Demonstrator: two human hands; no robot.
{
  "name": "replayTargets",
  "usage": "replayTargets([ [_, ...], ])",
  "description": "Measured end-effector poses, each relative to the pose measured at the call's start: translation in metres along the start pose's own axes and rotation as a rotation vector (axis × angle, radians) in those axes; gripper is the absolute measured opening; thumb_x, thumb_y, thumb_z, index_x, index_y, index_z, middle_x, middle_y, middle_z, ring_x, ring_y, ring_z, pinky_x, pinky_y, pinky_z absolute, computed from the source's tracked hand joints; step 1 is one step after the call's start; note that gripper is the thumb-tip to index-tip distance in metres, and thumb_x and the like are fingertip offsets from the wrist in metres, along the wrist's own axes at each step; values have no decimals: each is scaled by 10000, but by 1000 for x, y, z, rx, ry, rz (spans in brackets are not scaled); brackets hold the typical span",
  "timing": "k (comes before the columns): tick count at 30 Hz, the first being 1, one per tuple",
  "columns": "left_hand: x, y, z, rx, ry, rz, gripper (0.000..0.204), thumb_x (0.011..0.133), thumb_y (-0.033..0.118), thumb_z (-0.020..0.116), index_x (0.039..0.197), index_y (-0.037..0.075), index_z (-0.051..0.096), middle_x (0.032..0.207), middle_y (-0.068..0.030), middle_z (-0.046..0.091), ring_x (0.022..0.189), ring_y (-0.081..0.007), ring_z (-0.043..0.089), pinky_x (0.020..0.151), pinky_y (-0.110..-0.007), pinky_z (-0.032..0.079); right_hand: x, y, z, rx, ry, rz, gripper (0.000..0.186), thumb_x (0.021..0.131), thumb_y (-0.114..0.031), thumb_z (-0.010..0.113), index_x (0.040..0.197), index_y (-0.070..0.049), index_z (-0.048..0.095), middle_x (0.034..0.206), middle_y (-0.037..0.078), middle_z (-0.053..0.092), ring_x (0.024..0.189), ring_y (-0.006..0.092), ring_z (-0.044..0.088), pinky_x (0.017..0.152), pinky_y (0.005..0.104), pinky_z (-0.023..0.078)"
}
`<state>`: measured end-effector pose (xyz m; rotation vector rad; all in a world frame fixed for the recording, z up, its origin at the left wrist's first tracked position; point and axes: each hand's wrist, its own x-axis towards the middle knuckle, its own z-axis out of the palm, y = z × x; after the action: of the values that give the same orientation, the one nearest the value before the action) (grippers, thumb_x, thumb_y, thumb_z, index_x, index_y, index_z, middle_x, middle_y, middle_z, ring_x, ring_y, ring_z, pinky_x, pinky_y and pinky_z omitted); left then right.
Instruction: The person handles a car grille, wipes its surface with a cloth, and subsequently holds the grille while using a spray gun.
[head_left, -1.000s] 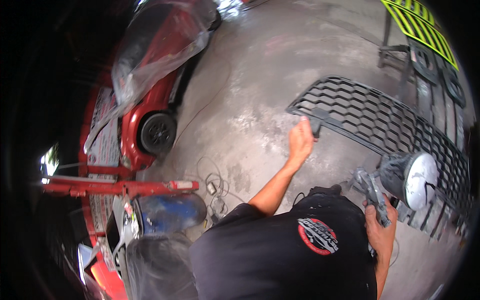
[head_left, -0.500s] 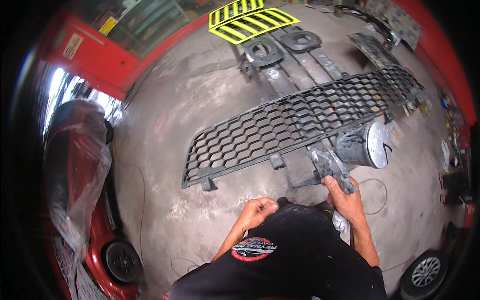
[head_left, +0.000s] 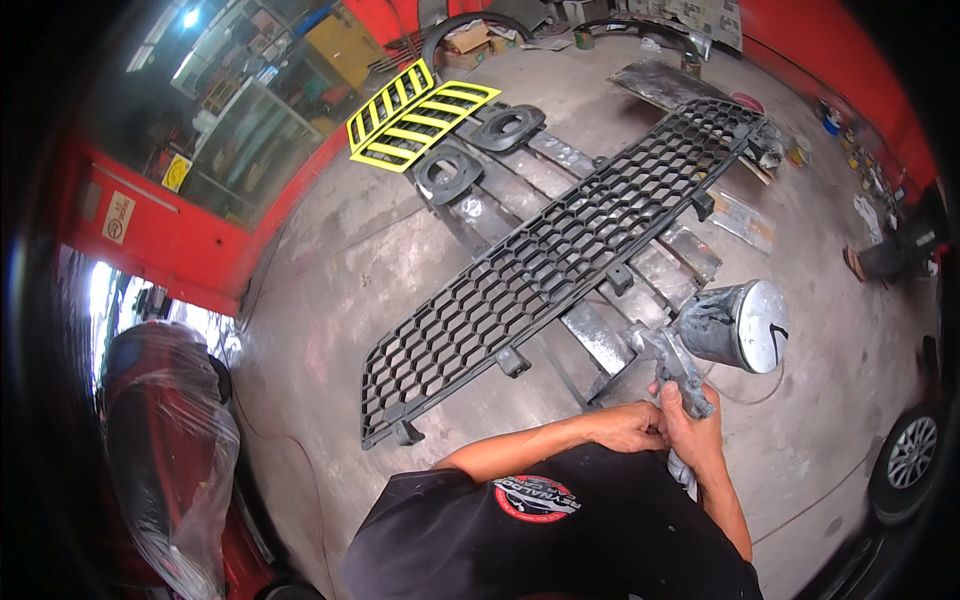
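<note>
My right hand (head_left: 692, 428) is wrapped round the handle of a grey-smeared spray gun (head_left: 664, 358). A round metal paint cup (head_left: 714, 327) with a shiny lid is joined to the gun and tilts to the right. Reaching across my body, my left hand (head_left: 630, 428) has its fingers curled in against the right hand, low by the gun's handle. Whatever those fingers grip is hidden. Beyond the gun lies a long black honeycomb car grille (head_left: 520, 275), laid slantwise over a low metal stand (head_left: 597, 335). The gun is near the grille's front edge.
Two black ring-shaped parts (head_left: 447, 176) and yellow-edged slatted panels (head_left: 425, 125) rest on the stand's far end. A plastic-draped red car (head_left: 170, 430) stands at left, a wheel (head_left: 910, 450) at right. A person's leg (head_left: 905, 250) shows at far right; a hose (head_left: 290, 437) crosses the floor.
My left hand has moved right, from in front of my body to beside my right hand. The view has turned, so the grille appears more steeply slanted. My right hand still holds the spray gun.
</note>
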<state>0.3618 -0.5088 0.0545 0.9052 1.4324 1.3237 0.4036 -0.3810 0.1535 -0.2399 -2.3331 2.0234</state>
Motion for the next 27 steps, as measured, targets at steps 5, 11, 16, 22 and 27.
replayTargets([
  [5,6,27,-3,-330,-8,-1,193,888,98,586,1020,-42,611,900,-65,649,838,-112,599,759,-268,488,4,10,-22,55,134,153,426,891,-402,583,955,19,608,719,45,609,650,90,552,583,257,447],
  [11,34,39,-11,-188,95,-27,179,882,124,604,970,-29,634,855,-47,652,785,-74,583,704,-242,471,24,12,-44,94,173,144,460,892,-467,550,863,-14,621,515,-3,486,435,72,452,407,238,343],
  [16,72,49,-21,-153,113,-54,161,866,127,627,915,-25,633,813,-13,627,721,-54,539,648,-232,434,54,14,-76,74,124,106,458,912,-463,515,850,-22,619,527,-3,490,436,66,451,407,236,342],
  [22,162,69,-29,-296,191,87,94,860,70,609,828,0,555,759,25,570,713,-36,522,651,-222,431,109,5,-145,113,179,43,454,959,-435,426,888,-17,591,537,-6,475,426,62,441,389,227,319],
  [27,258,104,-39,-323,203,181,83,846,39,617,828,-6,549,761,14,578,704,-50,537,680,-220,449,158,-1,-238,56,35,32,505,946,-488,414,945,-9,574,574,6,484,414,60,407,394,230,302],
])
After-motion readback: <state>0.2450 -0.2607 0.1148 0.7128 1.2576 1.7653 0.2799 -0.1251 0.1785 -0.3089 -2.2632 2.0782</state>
